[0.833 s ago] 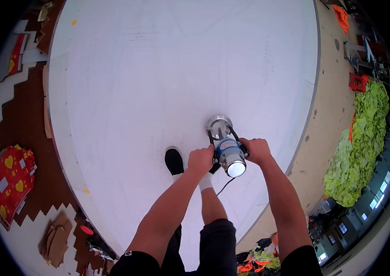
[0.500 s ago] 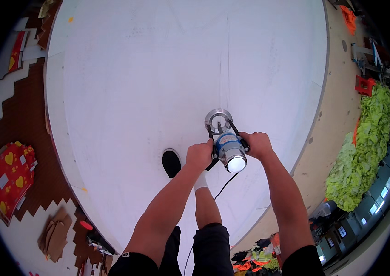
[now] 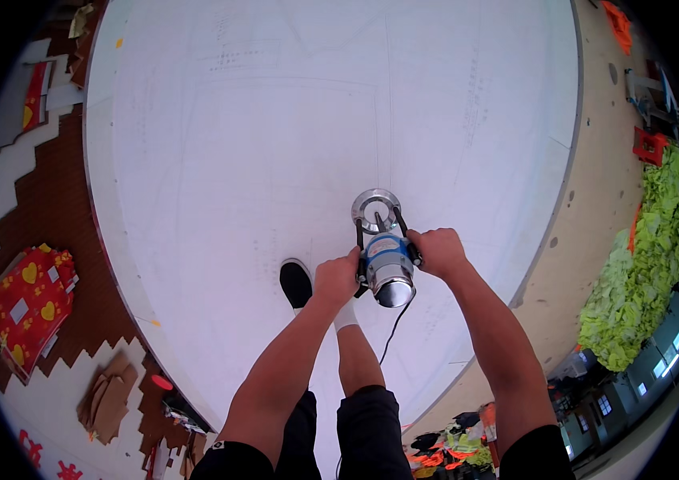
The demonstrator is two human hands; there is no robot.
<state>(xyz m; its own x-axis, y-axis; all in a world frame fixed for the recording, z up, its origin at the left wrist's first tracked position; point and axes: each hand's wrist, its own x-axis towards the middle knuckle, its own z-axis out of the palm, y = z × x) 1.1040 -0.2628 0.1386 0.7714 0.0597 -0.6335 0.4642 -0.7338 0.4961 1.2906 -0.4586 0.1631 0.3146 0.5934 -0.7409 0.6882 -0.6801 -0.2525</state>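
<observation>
An electric cloth drill (image 3: pixel 390 258) stands on the white paper sheet (image 3: pixel 259 160), with a blue and silver motor body, two dark posts and a round metal base ring (image 3: pixel 362 225). My left hand (image 3: pixel 336 276) is wrapped round its left side handle. Closed on the opposite handle is my right hand (image 3: pixel 438 250). The motor end tilts toward me. A thin shaft runs from the body down into the ring; its tip is too small to make out. From the motor end a black cord (image 3: pixel 391 336) trails back beside my leg. Faint pencil-like lines cover the sheet.
My dark shoe (image 3: pixel 296 282) rests on the sheet left of the drill. Bright yellow-green fabric (image 3: pixel 643 256) is heaped along the right. On the brown floor at left lie a red heart-patterned package (image 3: pixel 27 300) and cardboard pieces (image 3: pixel 107 398). A red box (image 3: pixel 648 146) sits far right.
The drill and both hands have shifted slightly left and toward me in the picture. The surroundings have moved slightly right with the view. Both hands keep their grip.
</observation>
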